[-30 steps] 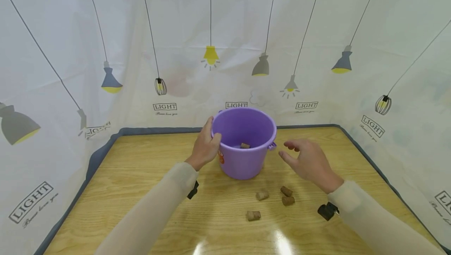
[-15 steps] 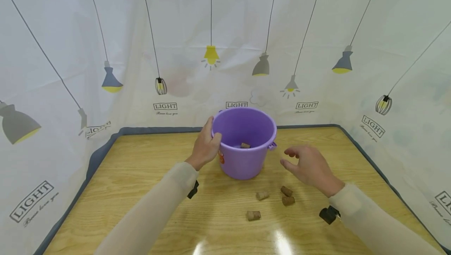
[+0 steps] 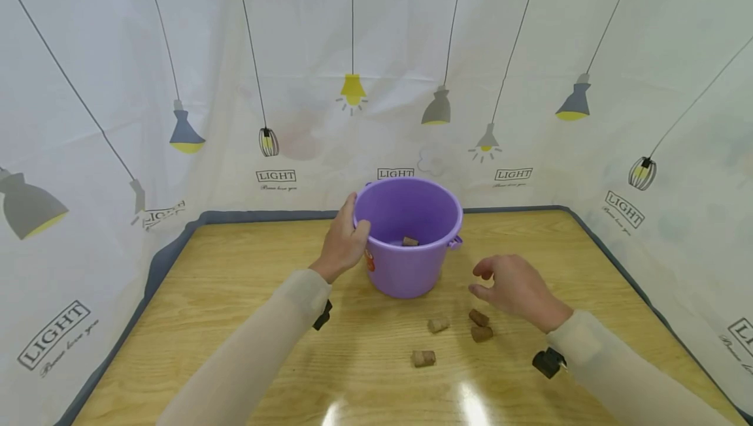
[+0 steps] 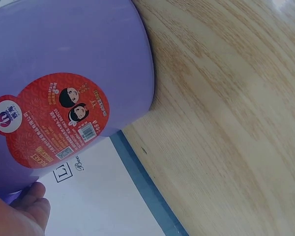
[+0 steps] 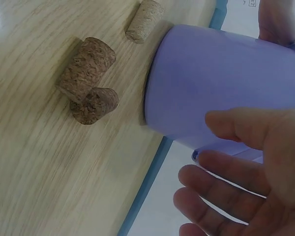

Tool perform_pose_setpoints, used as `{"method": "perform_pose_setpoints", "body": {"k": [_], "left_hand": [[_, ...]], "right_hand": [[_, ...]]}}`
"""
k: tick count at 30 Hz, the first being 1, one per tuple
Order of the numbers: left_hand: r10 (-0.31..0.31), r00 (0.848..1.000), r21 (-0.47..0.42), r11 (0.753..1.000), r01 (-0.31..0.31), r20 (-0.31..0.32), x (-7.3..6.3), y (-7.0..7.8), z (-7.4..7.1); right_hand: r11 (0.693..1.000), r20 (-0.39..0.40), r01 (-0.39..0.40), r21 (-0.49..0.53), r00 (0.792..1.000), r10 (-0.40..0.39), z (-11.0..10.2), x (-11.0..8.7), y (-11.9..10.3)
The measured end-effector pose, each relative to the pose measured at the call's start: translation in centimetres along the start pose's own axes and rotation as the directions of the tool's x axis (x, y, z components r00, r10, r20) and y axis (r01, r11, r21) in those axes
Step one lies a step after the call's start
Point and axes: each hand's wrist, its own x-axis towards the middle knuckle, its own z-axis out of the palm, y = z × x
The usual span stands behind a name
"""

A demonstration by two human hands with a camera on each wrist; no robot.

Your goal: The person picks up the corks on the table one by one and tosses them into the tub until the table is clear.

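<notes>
A purple bucket stands upright on the wooden table, a red sticker on its side. My left hand grips its left rim, thumb over the edge. Inside, one cork shows on the bottom. To the right of the bucket, my right hand hovers with fingers apart and nothing between them. Just below it lie two darker corks, one cork touching the other dark cork. A paler cork lies in front of the bucket, and another pale cork is nearer to me.
A white cloth printed with lamps surrounds the wooden table at the back and sides. Its blue-grey border runs along the table's far edge. A small purple handle lug juts from the bucket's right side.
My right hand has lowered from beside the bucket's rim toward the two dark corks. The left hand and the bucket have stayed in place.
</notes>
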Motion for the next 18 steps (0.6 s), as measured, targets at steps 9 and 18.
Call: {"method": "perform_pose_setpoints", "body": {"k": [9, 18], "left_hand": [[-0.012, 1.000, -0.003, 1.000, 0.012, 0.005, 0.1, -0.1, 0.1], [-0.011, 1.000, -0.007, 1.000, 0.011, 0.002, 0.0, -0.1, 0.1]], "right_hand": [[1.000, 0.088, -0.021, -0.015, 0.996, 0.022, 0.8, -0.4, 0.1], [0.999, 0.145, -0.035, -0.024, 0.989, 0.038, 1.7, -0.7, 0.2]]}}
